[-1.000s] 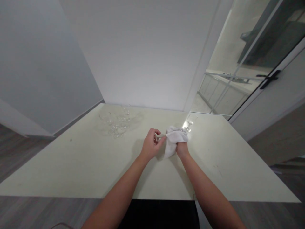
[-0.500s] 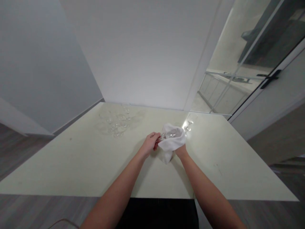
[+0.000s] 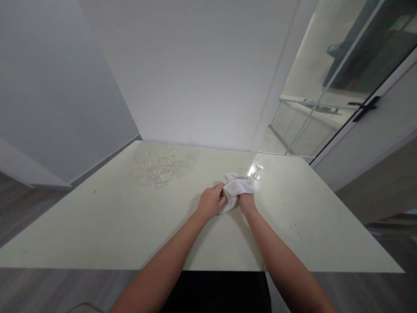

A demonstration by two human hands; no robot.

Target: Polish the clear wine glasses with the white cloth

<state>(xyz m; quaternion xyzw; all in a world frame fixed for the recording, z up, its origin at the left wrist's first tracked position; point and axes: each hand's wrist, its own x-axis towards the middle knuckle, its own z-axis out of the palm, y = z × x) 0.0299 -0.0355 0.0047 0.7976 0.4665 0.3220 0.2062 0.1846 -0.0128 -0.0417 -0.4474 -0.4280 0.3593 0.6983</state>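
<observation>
A white cloth (image 3: 239, 185) is bunched between my two hands, low over the table. My left hand (image 3: 211, 201) is closed at the cloth's left side, fingers curled round the stem end of a clear stemmed glass. Cloth and fingers now hide nearly all of that glass. On the other side, my right hand (image 3: 247, 203) grips the cloth from below and the right; its fingers are covered by the fabric. Just beyond the cloth, to the right, stands another clear stemmed glass (image 3: 255, 175).
Several clear stemmed glasses (image 3: 160, 171) stand close together at the back left of the pale table (image 3: 107, 221). A white wall (image 3: 195, 78) rises behind the table. To the right is a glazed door with a black handle (image 3: 366, 108).
The cloth has folded over the glass, whose bowl showed before and is now covered. My left hand has turned and moved slightly right, closer to my right hand.
</observation>
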